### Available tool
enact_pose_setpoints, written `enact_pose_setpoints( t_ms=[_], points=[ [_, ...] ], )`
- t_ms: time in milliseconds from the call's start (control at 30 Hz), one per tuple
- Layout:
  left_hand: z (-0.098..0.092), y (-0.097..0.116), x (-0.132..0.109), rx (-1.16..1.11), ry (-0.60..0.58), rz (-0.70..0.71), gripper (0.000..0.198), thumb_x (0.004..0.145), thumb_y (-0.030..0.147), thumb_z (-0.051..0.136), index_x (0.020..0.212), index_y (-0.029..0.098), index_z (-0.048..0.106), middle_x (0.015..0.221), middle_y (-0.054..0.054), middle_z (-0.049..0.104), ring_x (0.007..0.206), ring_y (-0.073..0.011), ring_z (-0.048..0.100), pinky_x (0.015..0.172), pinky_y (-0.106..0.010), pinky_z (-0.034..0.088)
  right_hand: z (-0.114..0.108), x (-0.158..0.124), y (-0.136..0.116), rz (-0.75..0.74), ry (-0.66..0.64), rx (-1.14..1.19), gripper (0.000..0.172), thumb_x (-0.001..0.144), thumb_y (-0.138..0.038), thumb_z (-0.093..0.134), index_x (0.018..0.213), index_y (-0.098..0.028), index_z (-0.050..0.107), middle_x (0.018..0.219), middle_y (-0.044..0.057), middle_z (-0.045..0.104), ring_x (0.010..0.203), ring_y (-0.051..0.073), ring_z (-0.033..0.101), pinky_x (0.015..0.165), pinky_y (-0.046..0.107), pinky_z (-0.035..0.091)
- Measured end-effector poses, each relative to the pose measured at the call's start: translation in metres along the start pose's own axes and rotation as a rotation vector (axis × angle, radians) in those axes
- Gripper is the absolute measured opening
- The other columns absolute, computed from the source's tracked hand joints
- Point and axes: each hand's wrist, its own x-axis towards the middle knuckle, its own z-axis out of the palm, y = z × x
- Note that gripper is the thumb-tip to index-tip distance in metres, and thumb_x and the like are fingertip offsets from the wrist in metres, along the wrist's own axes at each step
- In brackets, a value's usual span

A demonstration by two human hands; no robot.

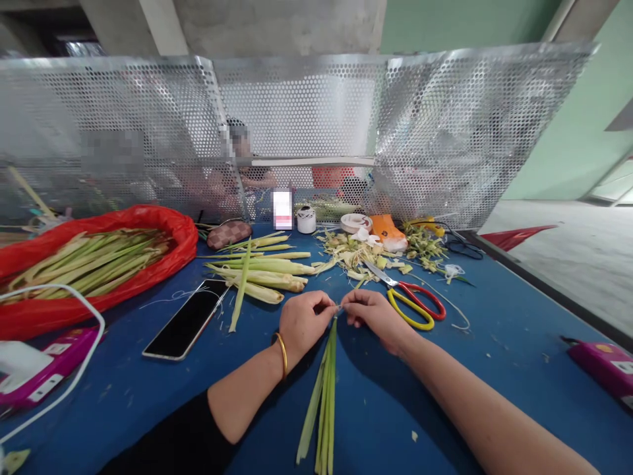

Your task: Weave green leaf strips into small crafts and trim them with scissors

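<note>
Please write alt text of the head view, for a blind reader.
A person's left hand and right hand pinch close together at the top of a bundle of green strips on a blue table. Scissors lie beyond the right hand; a phone and a red bag of strips lie to the left.

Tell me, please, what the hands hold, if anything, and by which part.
The left hand and right hand pinch something at the far end of the green leaf strips; whether tip or thread is unclear.

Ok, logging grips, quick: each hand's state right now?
Left hand: closed, pinching at the top of the leaf strips.
Right hand: closed, pinching there too; exact piece too small to tell.
</note>
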Motion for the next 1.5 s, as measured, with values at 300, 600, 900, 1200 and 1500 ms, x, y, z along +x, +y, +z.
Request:
enact_pose_setpoints(
  t_ms=[300, 600, 900, 1200, 1500],
  points=[
    [0.002, -0.002, 0.000, -0.095, 0.001, -0.048, 0.011, 0.073, 0.025, 0.062, 0.066, 0.020, 0.067, 0.064, 0.001, 0.066, 0.060, -0.0121, 0.056, 0.059, -0.022, 0.038, 0.003, -0.005, -0.004, 0.042, -0.051, 0.040, 0.021, 0.068, -0.032, 0.064, 0.082, -0.017, 0.061, 0.055, -0.005, 0.054, 0.050, 0.010, 0.049, 0.050, 0.021, 0.039],
    [0.001, -0.005, 0.002, -0.195, -0.011, -0.056, 0.012, 0.072, 0.026, 0.062, 0.064, 0.019, 0.067, 0.062, 0.001, 0.066, 0.058, -0.0116, 0.056, 0.057, -0.021, 0.038, -0.011, -0.009, -0.018, 0.217, -0.118, 0.261, 0.015, 0.065, -0.028, 0.068, 0.067, -0.016, 0.060, 0.063, 0.000, 0.056, 0.053, 0.009, 0.049, 0.047, 0.020, 0.036],
    [-0.002, -0.009, 0.004, -0.173, -0.058, -0.014, 0.021, 0.077, 0.029, 0.054, 0.064, 0.020, 0.068, 0.061, 0.001, 0.065, 0.059, -0.0128, 0.055, 0.056, -0.022, 0.035, -0.005, -0.007, -0.013, 0.101, -0.090, 0.395, 0.022, 0.071, -0.035, 0.068, 0.073, -0.020, 0.052, 0.082, 0.003, 0.065, 0.065, 0.014, 0.060, 0.058, 0.024, 0.045],
    [-0.007, -0.013, 0.008, -0.084, 0.016, -0.162, 0.017, 0.077, 0.020, 0.051, 0.062, 0.019, 0.059, 0.063, -0.002, 0.064, 0.064, -0.0146, 0.059, 0.060, -0.025, 0.038, -0.007, -0.004, 0.000, 0.007, -0.134, -0.221, 0.024, 0.078, -0.035, 0.054, 0.063, -0.021, 0.041, 0.046, -0.009, 0.039, 0.038, 0.008, 0.036, 0.044, 0.022, 0.026],
    [0.005, -0.005, 0.004, -1.122, -0.328, -0.354, 0.024, 0.075, 0.038, 0.061, 0.074, 0.017, 0.050, 0.061, 0.003, 0.056, 0.060, -0.0124, 0.061, 0.062, -0.026, 0.049, -0.003, -0.003, 0.007, -0.103, -0.185, -0.502, 0.023, 0.088, -0.034, 0.042, 0.068, -0.022, 0.043, 0.046, -0.007, 0.046, 0.045, 0.012, 0.043, 0.051, 0.023, 0.032]
  ],
)
